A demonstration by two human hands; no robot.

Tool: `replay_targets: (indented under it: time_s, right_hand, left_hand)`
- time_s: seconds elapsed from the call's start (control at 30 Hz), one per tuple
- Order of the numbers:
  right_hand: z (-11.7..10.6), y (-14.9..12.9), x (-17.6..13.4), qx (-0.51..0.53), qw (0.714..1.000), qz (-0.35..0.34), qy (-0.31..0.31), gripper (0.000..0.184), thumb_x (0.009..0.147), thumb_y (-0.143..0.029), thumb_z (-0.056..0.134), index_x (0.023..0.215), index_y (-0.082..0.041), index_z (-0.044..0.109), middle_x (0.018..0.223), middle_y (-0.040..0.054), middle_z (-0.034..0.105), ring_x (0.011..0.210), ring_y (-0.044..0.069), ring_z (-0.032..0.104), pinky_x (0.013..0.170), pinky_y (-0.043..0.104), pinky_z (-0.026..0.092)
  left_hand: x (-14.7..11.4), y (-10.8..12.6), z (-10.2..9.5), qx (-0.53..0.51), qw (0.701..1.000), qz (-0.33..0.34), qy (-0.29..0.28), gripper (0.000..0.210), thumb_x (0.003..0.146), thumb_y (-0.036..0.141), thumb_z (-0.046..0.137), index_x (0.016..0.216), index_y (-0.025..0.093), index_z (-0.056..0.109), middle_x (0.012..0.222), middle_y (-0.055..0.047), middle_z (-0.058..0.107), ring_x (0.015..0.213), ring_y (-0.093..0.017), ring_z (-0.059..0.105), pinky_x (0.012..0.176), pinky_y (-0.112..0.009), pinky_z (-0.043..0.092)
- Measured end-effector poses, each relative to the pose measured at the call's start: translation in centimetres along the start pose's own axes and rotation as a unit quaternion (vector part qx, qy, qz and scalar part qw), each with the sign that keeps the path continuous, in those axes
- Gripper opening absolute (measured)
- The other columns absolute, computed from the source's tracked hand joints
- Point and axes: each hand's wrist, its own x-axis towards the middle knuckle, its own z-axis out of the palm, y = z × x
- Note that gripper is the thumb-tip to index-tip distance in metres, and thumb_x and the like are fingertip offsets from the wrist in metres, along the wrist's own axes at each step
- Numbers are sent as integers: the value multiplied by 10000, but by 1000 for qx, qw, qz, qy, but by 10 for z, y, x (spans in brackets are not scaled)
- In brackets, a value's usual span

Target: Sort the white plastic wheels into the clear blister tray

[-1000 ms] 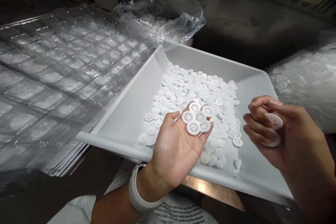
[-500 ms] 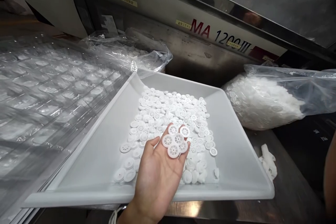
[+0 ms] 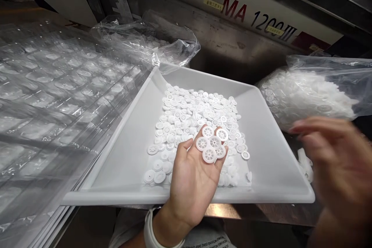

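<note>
My left hand (image 3: 193, 182) is palm up over the front of a white plastic tray (image 3: 116, 151). Several small white spoked plastic wheels (image 3: 208, 143) rest, partly overlapping, on its slightly cupped fingers. Beneath and beyond it, many more loose white discs and wheels (image 3: 188, 108) are spread across the tray's floor. My right hand (image 3: 340, 162) is off the tray's right side, near a crumpled white piece (image 3: 305, 164). Motion smears its fingers, so I cannot make out whether it holds anything.
At left are stacked clear plastic blister trays (image 3: 58, 81) with rows of pockets. An open clear bag (image 3: 171, 46) lies behind the tray's far left corner. A clear bag full of white parts (image 3: 308, 93) sits at right. A machine panel (image 3: 186, 4) marked "MA 1200III" stands behind.
My right hand has come in from the right edge towards the tray's right side. The view has shifted, while my left hand still carries the same wheels.
</note>
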Motion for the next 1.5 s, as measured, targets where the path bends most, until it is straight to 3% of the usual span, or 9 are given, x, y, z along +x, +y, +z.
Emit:
replay_targets:
  time_s: [0.07,0.17,0.33,0.43,0.77,1.0,1.2,1.37,1.5]
  right_hand:
    - [29,-19,-13,24,999,-9,-32,251,938,-193,647,1184,-220,608,1042,59,604,903,181,602,733,300,501]
    - [57,-31,-11,55,991,-42,-116,296,945,-177,634,1235,-208,590,972,42,603,835,151,606,711,278,526]
    - [62,-16,17,90,958,-57,-265,303,971,-256,627,1270,-223,598,1022,51,594,830,139,629,712,260,544]
    - [63,-8,24,102,946,-62,-300,302,971,-286,637,1265,-231,590,1004,39,565,807,132,620,704,261,534]
    - [66,-11,24,141,939,-48,-310,336,921,-187,680,1236,-234,573,1021,14,531,862,120,594,754,252,510]
    - [60,-30,16,170,966,-18,-196,297,898,-233,728,1168,-221,606,993,16,501,899,125,517,765,245,476]
    - [81,-62,-7,107,976,-60,-181,204,945,-218,663,1131,-238,581,1111,45,439,1088,173,457,896,283,450]
    - [66,-46,-2,127,974,-15,-189,292,934,-278,698,1201,-247,585,1095,36,458,1059,143,499,906,247,442]
    - [48,-19,13,63,972,-22,-224,307,978,-349,641,1274,-293,581,1141,16,528,975,114,541,824,207,467]
  left_hand:
    - [-1,0,0,2,1000,-7,-14,330,961,265,441,1220,149,609,1247,-132,670,1133,-219,652,1027,-363,513]
    - [-2,0,-2,6,999,-20,-27,354,969,279,423,1240,153,612,1226,-127,677,1065,-205,669,1008,-358,516]
    - [-1,0,-3,1,999,-27,-21,414,977,303,416,1352,195,554,1325,-120,661,1172,-205,653,983,-312,515]
    - [-1,0,-3,0,999,-28,-20,450,975,320,424,1390,183,531,1332,-135,665,1225,-223,636,982,-317,519]
    - [-1,0,0,8,998,-36,-42,408,988,301,392,1335,202,583,1279,-103,692,1192,-211,651,947,-305,540]
    - [-1,1,-1,-9,998,-54,-31,337,981,304,405,1173,181,653,1111,-87,715,960,-149,689,891,-248,528]
    - [-5,3,-4,-10,997,-80,-2,375,964,313,435,1257,173,621,1145,-112,727,1054,-208,705,936,-291,530]
    - [-5,2,-4,-36,997,-73,-14,354,949,266,462,1244,182,640,1182,-109,718,1057,-181,705,973,-287,521]
    - [-4,1,-2,-63,996,-58,-6,349,934,263,511,1231,145,650,1215,-135,719,1056,-184,707,984,-298,528]
